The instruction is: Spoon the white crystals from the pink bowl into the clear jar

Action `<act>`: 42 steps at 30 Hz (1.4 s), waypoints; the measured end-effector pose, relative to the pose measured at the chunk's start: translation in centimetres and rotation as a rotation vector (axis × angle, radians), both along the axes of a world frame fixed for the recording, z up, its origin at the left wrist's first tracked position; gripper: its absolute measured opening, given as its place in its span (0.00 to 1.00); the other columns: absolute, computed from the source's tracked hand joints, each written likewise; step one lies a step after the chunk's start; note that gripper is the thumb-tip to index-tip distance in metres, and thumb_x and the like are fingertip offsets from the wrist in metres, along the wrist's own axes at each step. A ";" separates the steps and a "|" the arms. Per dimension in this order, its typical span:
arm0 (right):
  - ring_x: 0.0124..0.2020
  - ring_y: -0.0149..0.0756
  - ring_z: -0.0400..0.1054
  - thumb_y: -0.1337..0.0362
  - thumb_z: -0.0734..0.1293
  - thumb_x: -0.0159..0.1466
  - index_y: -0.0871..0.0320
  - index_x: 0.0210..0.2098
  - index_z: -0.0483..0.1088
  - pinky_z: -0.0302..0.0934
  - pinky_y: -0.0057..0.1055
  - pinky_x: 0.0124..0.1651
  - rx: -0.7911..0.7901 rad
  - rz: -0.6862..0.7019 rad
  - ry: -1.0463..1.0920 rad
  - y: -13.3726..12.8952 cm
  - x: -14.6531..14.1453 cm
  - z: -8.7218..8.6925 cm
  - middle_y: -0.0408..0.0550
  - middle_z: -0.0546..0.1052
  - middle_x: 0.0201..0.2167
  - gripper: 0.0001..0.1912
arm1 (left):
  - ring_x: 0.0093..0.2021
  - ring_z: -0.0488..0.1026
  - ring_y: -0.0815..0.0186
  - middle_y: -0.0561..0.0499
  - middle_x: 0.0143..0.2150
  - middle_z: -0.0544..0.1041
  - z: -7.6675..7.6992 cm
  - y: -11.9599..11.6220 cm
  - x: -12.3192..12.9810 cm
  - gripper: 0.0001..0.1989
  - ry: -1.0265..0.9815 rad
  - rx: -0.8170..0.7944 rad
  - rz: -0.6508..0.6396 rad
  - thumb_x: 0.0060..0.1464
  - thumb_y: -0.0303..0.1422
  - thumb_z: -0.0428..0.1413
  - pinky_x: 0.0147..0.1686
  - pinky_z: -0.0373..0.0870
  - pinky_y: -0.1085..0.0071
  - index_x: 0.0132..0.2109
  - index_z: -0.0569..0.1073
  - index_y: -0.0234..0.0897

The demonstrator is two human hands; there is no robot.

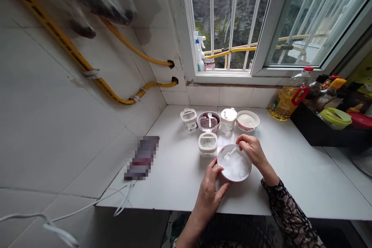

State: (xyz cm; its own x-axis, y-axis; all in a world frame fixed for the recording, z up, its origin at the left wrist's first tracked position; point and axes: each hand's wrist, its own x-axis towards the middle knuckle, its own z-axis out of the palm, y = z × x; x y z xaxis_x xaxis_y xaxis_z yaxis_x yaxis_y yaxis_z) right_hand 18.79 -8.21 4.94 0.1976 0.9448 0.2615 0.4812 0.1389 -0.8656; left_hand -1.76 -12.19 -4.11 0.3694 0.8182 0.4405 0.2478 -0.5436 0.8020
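A bowl of white, salt-like powder (238,167) stands near the front of the white counter. My left hand (209,186) grips the bowl's left side, thumb and fingers around its rim. Between the fingers of my right hand (252,150) is a small white spoon (231,151), its scoop dipped into the powder at the bowl's upper left. Just behind the bowl stands a clear jar with a cream lid (207,144). Farther back are two more such jars, one at the left (188,118) and one at the right (228,118).
Between the rear jars sits a bowl of dark reddish contents (215,118) with a clear lid and a spoon over it. A bowl of white grains (248,120) stands beside them. An oil bottle (286,99) and a black condiment box (325,131) are right; a pixelated, cabled object (142,159) lies left.
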 end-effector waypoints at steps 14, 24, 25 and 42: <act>0.27 0.36 0.72 0.59 0.64 0.60 0.57 0.33 0.72 0.67 0.34 0.35 0.053 0.029 0.294 0.6 -0.5 -0.7 0.45 0.77 0.24 0.09 | 0.66 0.68 0.52 0.39 0.67 0.64 -0.1 0.0 -0.1 0.19 -0.010 -0.027 -0.021 0.58 0.24 0.58 0.60 0.72 0.54 0.54 0.65 0.43; 0.33 0.39 0.72 0.73 0.59 0.69 0.54 0.41 0.73 0.61 0.41 0.49 0.528 0.158 -0.415 0.2 -3.6 -0.7 0.46 0.81 0.33 0.12 | 0.66 0.68 0.51 0.37 0.68 0.61 -0.6 0.0 0.0 0.19 -0.014 -0.038 -0.027 0.59 0.25 0.58 0.60 0.72 0.51 0.54 0.65 0.43; 0.34 0.39 0.72 0.72 0.59 0.69 0.54 0.41 0.73 0.61 0.41 0.48 0.525 0.136 -0.395 0.2 -3.3 -0.6 0.46 0.81 0.33 0.12 | 0.66 0.68 0.51 0.37 0.68 0.61 -0.6 0.0 0.0 0.19 -0.012 -0.042 -0.026 0.58 0.25 0.58 0.60 0.72 0.51 0.54 0.65 0.43; 0.26 0.35 0.65 0.71 0.59 0.60 0.55 0.26 0.71 0.56 0.39 0.49 0.231 0.155 -0.512 0.0 -0.4 -1.6 0.42 0.75 0.21 0.11 | 0.65 0.69 0.53 0.40 0.67 0.63 -0.6 0.0 0.1 0.19 -0.051 -0.057 -0.029 0.58 0.25 0.58 0.59 0.74 0.55 0.54 0.66 0.43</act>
